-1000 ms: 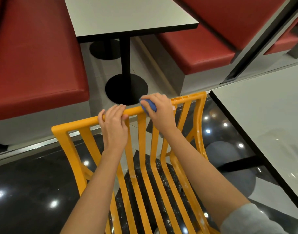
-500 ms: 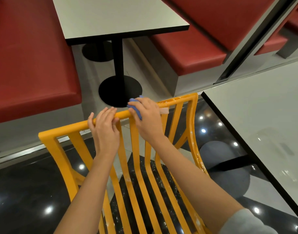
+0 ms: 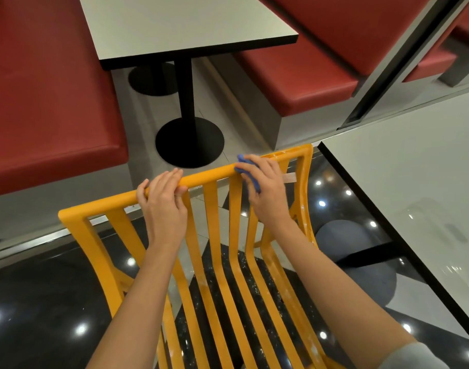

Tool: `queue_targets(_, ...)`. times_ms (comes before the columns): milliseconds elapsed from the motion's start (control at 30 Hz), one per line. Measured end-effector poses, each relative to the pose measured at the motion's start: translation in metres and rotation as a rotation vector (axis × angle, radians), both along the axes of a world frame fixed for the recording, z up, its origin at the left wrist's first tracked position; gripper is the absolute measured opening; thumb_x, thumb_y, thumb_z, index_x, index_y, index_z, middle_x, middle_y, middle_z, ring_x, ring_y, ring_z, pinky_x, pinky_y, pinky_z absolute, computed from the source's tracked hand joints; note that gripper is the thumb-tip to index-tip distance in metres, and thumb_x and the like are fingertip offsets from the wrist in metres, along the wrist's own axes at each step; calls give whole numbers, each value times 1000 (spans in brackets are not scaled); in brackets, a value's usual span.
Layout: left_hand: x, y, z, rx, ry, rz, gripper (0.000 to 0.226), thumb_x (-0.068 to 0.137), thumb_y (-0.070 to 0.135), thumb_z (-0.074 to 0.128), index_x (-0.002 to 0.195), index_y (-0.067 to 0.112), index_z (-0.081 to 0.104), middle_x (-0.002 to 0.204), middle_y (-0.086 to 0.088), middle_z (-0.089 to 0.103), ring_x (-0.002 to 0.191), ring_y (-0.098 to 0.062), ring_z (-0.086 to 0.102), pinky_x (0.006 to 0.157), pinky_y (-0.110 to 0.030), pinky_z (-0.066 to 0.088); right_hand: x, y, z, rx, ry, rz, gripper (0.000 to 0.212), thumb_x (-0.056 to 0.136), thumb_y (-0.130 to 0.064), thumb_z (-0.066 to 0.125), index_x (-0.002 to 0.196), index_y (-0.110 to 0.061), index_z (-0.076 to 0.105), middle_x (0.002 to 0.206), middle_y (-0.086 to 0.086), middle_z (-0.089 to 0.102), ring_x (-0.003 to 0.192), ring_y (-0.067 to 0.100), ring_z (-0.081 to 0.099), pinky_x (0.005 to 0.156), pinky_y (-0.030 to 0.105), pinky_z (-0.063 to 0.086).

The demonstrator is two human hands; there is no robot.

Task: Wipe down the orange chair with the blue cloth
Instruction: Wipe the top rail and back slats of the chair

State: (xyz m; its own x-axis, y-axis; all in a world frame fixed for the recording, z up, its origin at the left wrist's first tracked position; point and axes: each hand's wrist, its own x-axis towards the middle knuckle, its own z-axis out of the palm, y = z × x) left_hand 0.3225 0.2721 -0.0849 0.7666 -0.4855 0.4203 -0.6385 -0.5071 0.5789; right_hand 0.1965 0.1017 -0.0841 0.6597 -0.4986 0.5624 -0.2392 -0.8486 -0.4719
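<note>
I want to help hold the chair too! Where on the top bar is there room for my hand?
The orange slatted plastic chair has bare top rail between its left corner and the left hand, and a shorter stretch between both hands. It is crowded near the right corner, where the right hand presses the blue cloth.

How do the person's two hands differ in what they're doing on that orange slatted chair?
The left hand grips the orange slatted chair bare, near the top rail's middle. The right hand presses a blue cloth onto the rail near its right corner. Both rest on the same top rail.
</note>
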Motion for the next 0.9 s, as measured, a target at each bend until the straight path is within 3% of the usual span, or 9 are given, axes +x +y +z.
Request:
queue_targets(133, 1, 0, -1, -3, 0, 6, 32, 97, 11, 52, 127, 12, 63, 125, -3, 66, 124, -19, 54, 114, -40, 21, 12, -13, 10, 111, -36, -146, 23, 95, -8, 61, 115, -12, 71, 119, 2, 67, 116, 19, 51, 102, 38, 43)
queue_targets(233, 0, 1, -1, -1, 1, 1, 32, 97, 10, 52, 127, 13, 63, 125, -3, 65, 124, -19, 53, 114, -42, 23, 4, 1, 8, 80, -6, 33, 26, 94, -8, 63, 120, -11, 69, 120, 2, 67, 115, 17, 53, 102, 34, 43)
queue_targets(400, 0, -1, 2, 6, 13, 13, 32, 96, 9, 54, 126, 12, 64, 124, -3, 66, 123, -19, 54, 114, -42, 23, 0, -27, 30, 315, -100, -41, 36, 94, -13, 66, 124, -11, 46, 111, 5, 68, 105, 16, 66, 88, 39, 57)
queue_targets(533, -2, -4, 6, 64, 52, 51, 30, 95, 12, 56, 124, 13, 65, 124, -2, 66, 123, -18, 54, 115, -40, 21, 6, -11, 23, 305, -86, 24, 34, 93, -15, 68, 111, -19, 39, 100, 6, 64, 93, 16, 68, 76, 29, 59)
queue_targets(633, -2, -6, 17, 122, 78, 54, 29, 95, 14, 56, 121, 16, 67, 118, -2, 69, 115, -19, 57, 110, -36, 25, -14, -20, 24, 328, -125, -48, 36, 91, -10, 70, 108, -19, 40, 92, -13, 57, 83, 0, 63, 68, 13, 52)
queue_targets(733, -7, -17, 28, 150, 68, -21, 34, 90, 6, 57, 121, 17, 67, 111, -3, 71, 106, -21, 60, 101, -32, 32, -12, -31, 35, 354, -186, -140, 41, 90, -7, 70, 112, -21, 38, 93, -22, 52, 85, -8, 62, 73, 13, 53)
queue_targets(900, -26, -71, 30, 185, 15, -201, 29, 99, 20, 50, 124, 15, 64, 115, -3, 70, 108, -20, 63, 102, -37, 37, -11, -15, 22, 298, -114, -8, 46, 90, -9, 72, 114, -25, 37, 96, -7, 57, 85, -1, 62, 72, 11, 51)
